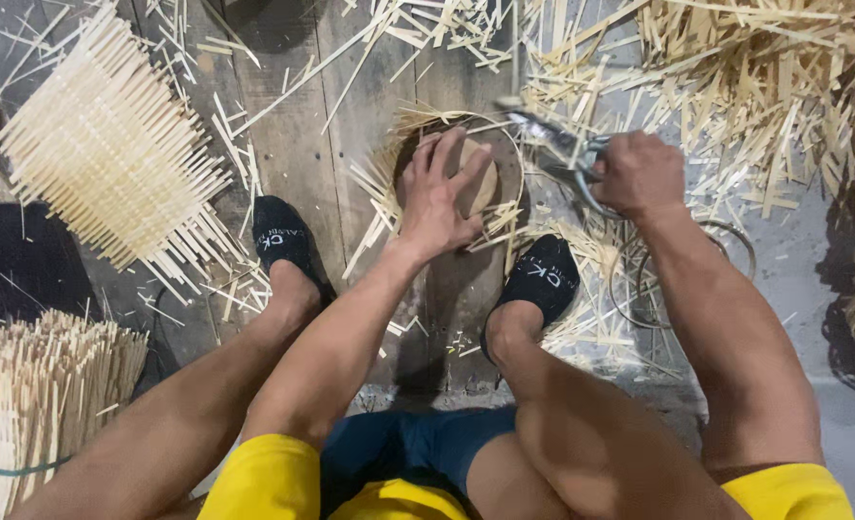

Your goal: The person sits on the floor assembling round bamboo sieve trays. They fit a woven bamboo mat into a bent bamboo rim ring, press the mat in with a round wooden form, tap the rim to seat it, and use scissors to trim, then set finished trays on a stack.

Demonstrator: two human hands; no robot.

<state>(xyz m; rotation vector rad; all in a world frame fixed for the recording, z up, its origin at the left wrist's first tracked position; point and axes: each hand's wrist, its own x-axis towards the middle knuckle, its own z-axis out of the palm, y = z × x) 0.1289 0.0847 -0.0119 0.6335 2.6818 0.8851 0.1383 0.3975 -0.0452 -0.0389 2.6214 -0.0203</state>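
Note:
I sit with my legs apart, black socks on both feet. My left hand (434,193) presses flat, fingers spread, on a small round woven bamboo piece (480,183) lying on a dark wooden board (466,279) between my feet. Thin bamboo strips stick out around the round piece's rim (381,188). My right hand (639,173) is closed around the handles of grey metal shears (553,140), whose blades point left toward the round piece's upper right edge.
A fanned stack of cut bamboo strips (110,144) lies at the left. A bundle of upright sticks (38,385) stands at lower left. Loose bamboo offcuts (736,87) cover the floor at upper right. A thin ring (726,241) lies by my right forearm.

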